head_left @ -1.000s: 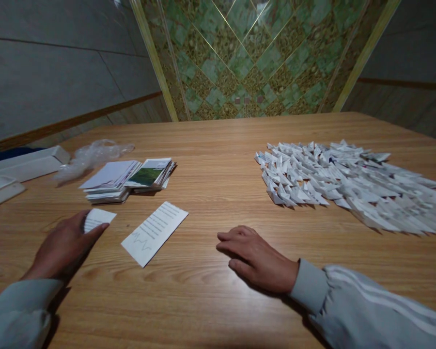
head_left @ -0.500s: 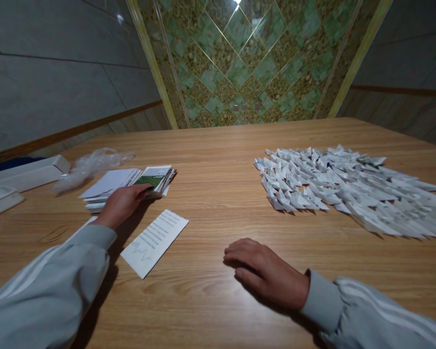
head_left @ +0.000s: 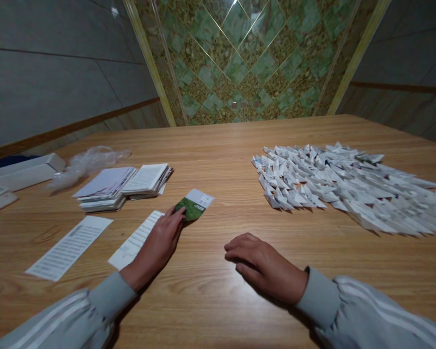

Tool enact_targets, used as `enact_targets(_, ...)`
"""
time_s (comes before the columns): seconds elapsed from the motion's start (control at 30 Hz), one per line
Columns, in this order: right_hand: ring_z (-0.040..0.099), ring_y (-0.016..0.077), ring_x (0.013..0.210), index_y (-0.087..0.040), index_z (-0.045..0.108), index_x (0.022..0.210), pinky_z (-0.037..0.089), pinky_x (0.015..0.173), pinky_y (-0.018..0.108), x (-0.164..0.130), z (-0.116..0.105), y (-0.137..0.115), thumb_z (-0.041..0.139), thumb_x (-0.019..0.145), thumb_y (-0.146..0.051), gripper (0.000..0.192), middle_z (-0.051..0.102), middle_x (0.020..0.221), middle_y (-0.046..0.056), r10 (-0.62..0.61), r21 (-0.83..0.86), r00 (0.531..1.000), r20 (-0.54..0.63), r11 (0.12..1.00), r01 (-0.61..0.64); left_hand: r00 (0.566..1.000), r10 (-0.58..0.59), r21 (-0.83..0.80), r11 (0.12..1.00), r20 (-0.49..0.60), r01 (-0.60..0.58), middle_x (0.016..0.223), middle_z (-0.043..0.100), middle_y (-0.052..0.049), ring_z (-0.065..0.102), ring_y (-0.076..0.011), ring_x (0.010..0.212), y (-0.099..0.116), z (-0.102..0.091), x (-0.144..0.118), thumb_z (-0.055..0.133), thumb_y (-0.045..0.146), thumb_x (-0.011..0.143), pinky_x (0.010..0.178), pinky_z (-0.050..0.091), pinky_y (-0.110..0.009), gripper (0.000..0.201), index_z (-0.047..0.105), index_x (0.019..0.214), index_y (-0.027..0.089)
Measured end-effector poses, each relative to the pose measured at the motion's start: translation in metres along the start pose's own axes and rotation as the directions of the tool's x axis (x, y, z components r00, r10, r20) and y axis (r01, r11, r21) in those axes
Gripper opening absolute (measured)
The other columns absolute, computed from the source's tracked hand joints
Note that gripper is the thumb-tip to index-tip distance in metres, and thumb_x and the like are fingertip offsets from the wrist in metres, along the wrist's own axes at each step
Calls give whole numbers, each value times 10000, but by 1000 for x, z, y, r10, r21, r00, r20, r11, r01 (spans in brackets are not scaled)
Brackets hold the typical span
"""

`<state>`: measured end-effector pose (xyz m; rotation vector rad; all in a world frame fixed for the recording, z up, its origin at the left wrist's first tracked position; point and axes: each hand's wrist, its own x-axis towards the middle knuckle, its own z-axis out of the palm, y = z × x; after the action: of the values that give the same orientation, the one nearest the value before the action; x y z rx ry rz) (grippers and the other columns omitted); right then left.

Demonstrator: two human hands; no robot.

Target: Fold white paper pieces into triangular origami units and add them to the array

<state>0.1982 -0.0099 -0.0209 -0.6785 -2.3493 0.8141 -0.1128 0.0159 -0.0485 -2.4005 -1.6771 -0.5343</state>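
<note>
My left hand [head_left: 156, 247] holds a small green and white paper slip [head_left: 194, 205] by its near end, just above the wooden table [head_left: 218, 145]. Under the wrist lies a printed white slip [head_left: 132, 240]. A second printed slip [head_left: 69, 247] rests flat further left. Two stacks of paper slips [head_left: 125, 182] sit behind them, the right stack topped by a sheet of printed text. My right hand [head_left: 265, 266] lies palm down on the table, fingers curled, holding nothing.
A wide spread of several small folded white paper pieces [head_left: 341, 184] covers the right side of the table. Crumpled clear plastic [head_left: 89, 162] and long white boxes [head_left: 18, 172] lie at the far left. A tiled wall stands behind.
My left hand took the green-printed slip off the right stack and carried it right and toward me. The slip it held earlier now lies flat at the left.
</note>
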Motion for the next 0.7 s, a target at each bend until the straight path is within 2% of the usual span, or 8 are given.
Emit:
enact_targets(0.1,601,219,1110,-189,680,1116,491,977,378,0,0,1,518,936,-104,257,702,1160,105,0,-3,1000,7,1000,0,997,-81,30,996,-2,81,1271,688,-181,644,-331,1190,-16,-3,-3,355,285,985,942,553,-482,363,615,1201,154)
enact_targets(0.2,594,224,1122,-175,681,1121,489,985,383,-1,0,2,526,931,-103,256,697,1170,108,2,-7,1000,17,1000,-2,993,-120,49,992,-2,120,1206,713,-187,700,-317,1067,-38,-18,0,360,284,968,890,571,-453,355,625,1160,147)
enact_targets(0.3,593,227,1123,-172,687,1106,490,984,390,-1,0,3,529,930,-107,245,697,1172,111,-4,-5,1000,19,1000,4,989,-140,75,987,-48,143,1156,726,-201,689,-366,1076,-48,-37,0,346,309,972,975,500,-578,374,645,1119,140)
enact_targets(0.37,603,224,1094,-183,681,1120,501,963,388,-1,1,4,520,936,-109,256,702,1147,105,1,-7,1000,17,1000,-1,983,-112,72,990,-144,123,1165,726,-194,664,-373,1129,-41,-48,-3,345,317,985,1040,442,-624,384,650,1135,138)
enact_targets(0.47,603,228,1090,-197,579,1312,515,945,395,1,0,4,524,944,-130,379,683,1184,113,27,-32,997,-70,999,-29,988,-18,37,999,-154,24,1254,713,-109,679,-270,1132,-5,-56,-10,397,291,996,1014,531,-449,340,632,1222,196)
enact_targets(0.57,512,268,1260,-200,418,1475,461,1044,468,3,-5,2,583,934,-186,566,562,1398,156,-10,-135,981,-195,991,-16,946,275,-84,953,-174,-292,1107,773,-94,738,-225,993,51,-51,-12,430,202,997,862,601,-344,292,662,1175,208)
enact_targets(0.63,486,288,1280,-202,513,1408,442,1056,495,4,-10,2,615,932,-222,488,536,1436,157,-64,-231,978,-197,973,17,913,354,-153,910,-203,-386,982,791,-100,754,-209,874,87,-44,-8,456,193,999,756,606,-314,238,667,1109,190)
enact_targets(0.7,549,283,1154,-208,671,1210,480,976,485,3,-17,4,619,941,-243,277,639,1311,138,-103,-303,981,-167,952,48,909,375,-234,881,-183,-411,899,790,-84,748,-191,785,115,-38,-1,490,189,992,701,597,-302,180,658,1057,185)
